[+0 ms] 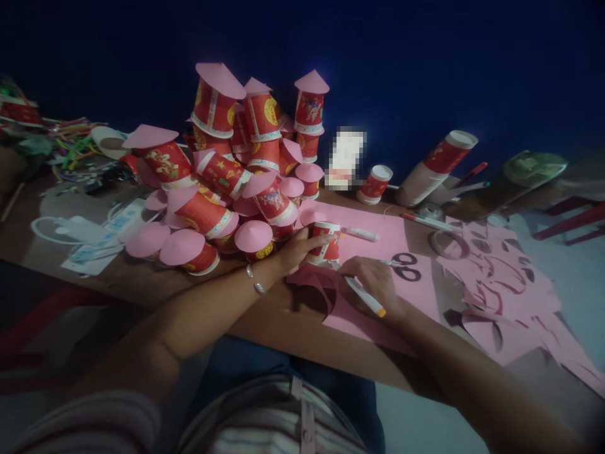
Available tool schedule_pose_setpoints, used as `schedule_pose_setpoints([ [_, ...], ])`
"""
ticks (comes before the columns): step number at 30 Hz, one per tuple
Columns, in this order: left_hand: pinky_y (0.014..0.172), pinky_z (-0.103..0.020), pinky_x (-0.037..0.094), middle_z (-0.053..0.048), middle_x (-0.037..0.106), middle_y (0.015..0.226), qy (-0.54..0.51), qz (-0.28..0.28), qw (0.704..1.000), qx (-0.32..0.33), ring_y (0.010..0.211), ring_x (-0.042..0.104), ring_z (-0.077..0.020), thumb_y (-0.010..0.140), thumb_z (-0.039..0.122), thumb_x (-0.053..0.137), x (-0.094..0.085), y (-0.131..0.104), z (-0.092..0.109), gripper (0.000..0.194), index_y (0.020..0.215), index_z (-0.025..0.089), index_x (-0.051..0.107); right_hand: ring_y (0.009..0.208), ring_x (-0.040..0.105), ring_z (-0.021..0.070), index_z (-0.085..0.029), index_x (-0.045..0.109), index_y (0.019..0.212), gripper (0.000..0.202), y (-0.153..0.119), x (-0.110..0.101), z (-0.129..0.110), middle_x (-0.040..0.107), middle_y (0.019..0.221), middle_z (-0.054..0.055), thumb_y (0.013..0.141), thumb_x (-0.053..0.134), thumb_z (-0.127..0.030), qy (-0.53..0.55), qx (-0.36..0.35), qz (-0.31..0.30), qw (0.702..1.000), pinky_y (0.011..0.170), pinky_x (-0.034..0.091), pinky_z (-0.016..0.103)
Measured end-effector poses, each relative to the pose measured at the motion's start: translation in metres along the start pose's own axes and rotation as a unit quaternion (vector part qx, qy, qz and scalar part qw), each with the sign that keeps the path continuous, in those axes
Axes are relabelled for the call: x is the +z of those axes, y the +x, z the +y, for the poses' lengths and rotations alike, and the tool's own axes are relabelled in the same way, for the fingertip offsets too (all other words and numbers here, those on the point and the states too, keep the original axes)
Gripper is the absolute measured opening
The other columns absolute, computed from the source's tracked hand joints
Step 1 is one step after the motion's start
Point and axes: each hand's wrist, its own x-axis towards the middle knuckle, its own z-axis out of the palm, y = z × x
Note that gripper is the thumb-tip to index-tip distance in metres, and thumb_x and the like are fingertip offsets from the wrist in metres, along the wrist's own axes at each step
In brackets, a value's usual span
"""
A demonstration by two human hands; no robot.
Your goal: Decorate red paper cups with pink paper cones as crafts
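Note:
My left hand (299,251) is closed around a small red paper cup (326,250) with a white rim, keeping it over the pink paper. Close to its right side is my right hand (373,277), fingers wrapped round a white marker (363,294) with a yellow end. The marker's other end is hidden near the cup. Black-handled scissors (407,266) lie just beyond my right hand, their blades pointing toward it. Behind the cup a second white marker (362,234) rests on a pink paper sheet (387,221).
Red paper cups with pink cone tops (253,236) are piled at left. A cup stack (437,167), a single cup (375,184) and a tape roll (448,244) stand or lie at right, by pink scraps (510,277). A white cable (51,230) lies far left.

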Motion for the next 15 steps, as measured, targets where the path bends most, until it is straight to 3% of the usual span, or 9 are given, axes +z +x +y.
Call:
schedule_pose_setpoints([
  [15, 0.072, -0.030, 0.051, -0.003, 0.069, 0.083, -0.005, -0.005, 1.000, -0.003, 0.074, 0.064, -0.0151, 0.070, 0.039, 0.087, 0.0011, -0.0017, 0.0021, 0.043, 0.100, 0.013, 0.067, 0.056, 0.059, 0.0128, -0.020, 0.056, 0.088, 0.010, -0.0009, 0.0020, 0.0003, 0.065, 0.069, 0.000, 0.090, 0.061, -0.012, -0.002, 0.003, -0.005, 1.000, 0.054, 0.045, 0.025],
])
